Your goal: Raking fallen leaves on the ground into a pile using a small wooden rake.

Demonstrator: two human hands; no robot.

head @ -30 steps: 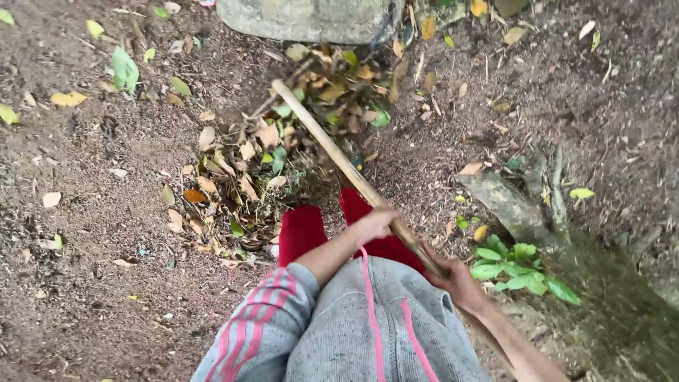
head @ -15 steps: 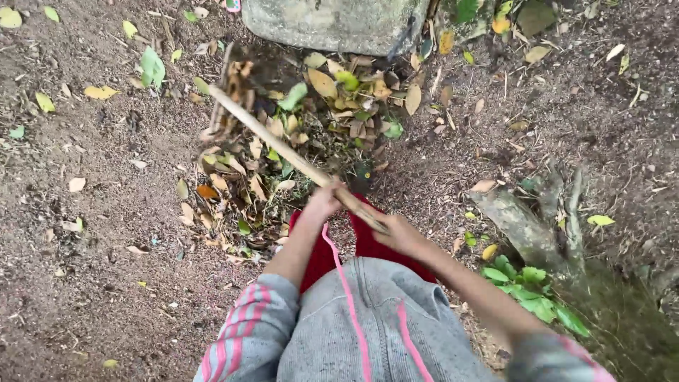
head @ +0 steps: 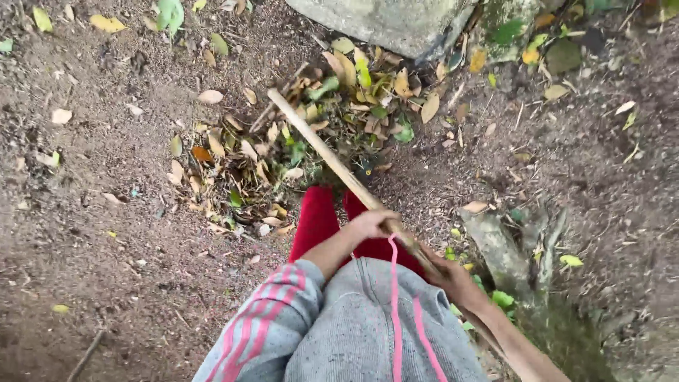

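I look down at bare soil. Both my hands grip a long pale wooden stick (head: 322,152), the handle of a broom or rake. My left hand (head: 375,223) holds it around the middle. My right hand (head: 453,277) holds it lower down, close to my body. The far end of the stick reaches into a heap of dry brown and green leaves (head: 311,134) in front of my feet. The tool's head is hidden among the leaves. I wear a grey top with pink stripes (head: 353,325) and red trousers (head: 317,216).
A large grey stone (head: 389,21) lies just beyond the leaf heap. Tree roots (head: 509,244) and small green plants (head: 495,297) sit at my right. Loose leaves are scattered over the soil at left and top.
The stick swung left half a second ago and has come back toward the right. My hands drew back toward my body. The view shifted slightly, with the stone now further right.
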